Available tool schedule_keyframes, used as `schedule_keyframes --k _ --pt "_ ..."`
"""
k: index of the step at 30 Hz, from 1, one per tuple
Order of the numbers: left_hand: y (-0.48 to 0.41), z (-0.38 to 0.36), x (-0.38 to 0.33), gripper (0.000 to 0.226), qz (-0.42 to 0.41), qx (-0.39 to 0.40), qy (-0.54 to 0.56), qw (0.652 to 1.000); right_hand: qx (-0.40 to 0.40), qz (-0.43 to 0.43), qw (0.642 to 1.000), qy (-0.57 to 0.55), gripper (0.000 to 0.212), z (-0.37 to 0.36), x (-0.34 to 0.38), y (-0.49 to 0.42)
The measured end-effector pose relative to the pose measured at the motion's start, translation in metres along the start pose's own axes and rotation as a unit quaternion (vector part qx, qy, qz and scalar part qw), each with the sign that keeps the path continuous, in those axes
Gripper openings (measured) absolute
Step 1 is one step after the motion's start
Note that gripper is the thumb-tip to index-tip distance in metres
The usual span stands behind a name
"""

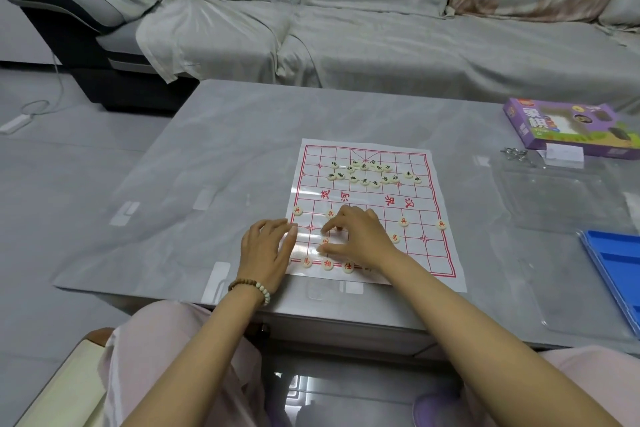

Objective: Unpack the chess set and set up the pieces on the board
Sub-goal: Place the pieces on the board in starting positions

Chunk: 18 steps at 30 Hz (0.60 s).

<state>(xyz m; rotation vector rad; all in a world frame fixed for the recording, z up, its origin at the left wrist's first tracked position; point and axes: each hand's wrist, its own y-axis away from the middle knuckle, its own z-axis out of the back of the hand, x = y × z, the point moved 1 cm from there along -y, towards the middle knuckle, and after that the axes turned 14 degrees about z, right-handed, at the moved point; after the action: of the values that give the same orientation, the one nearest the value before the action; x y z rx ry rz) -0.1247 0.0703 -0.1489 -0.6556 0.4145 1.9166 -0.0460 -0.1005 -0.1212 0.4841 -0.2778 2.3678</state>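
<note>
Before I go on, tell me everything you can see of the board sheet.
The board is a thin, glossy white sheet printed with a red grid, red border and red characters across its middle. It lies flat on the grey table, near the front edge. Black-marked pieces cluster on its far half; red-marked pieces sit spaced on the near half. The left hand presses its left edge with straight fingers; the right hand curls over the near-left squares.

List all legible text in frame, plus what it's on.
"楚河": red print on the board, left of centre.
"汉界": same board, right of centre, upside down in this view.
"兵": front-row pieces.
"相": near-edge piece.
"仕": piece beside it.
"象棋": purple box.
Black-lettered pieces and the box's small print: too small to read.
</note>
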Motion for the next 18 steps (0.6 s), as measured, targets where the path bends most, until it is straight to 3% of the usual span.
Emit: schedule_keyframes --k 6,9,13,18 --pt "0.000 0.000 0.020 0.081 -0.020 0.062 -0.012 0.998 0.001 0.011 1.000 0.002 0.026 -0.001 0.001 -0.010" --pt "0.000 0.002 0.025 0.088 -0.013 0.069 -0.007 0.998 -0.023 -0.010 1.000 0.018 0.031 -0.010 0.006 -0.021" --pt "0.000 0.002 0.022 0.079 -0.013 0.063 -0.022 0.998 -0.031 0.000 0.999 0.015 0.038 -0.014 0.009 -0.024" --pt "0.000 0.000 0.023 0.078 -0.026 0.061 -0.049 0.997 -0.014 0.019 1.000 -0.001 0.027 -0.008 0.000 -0.021"
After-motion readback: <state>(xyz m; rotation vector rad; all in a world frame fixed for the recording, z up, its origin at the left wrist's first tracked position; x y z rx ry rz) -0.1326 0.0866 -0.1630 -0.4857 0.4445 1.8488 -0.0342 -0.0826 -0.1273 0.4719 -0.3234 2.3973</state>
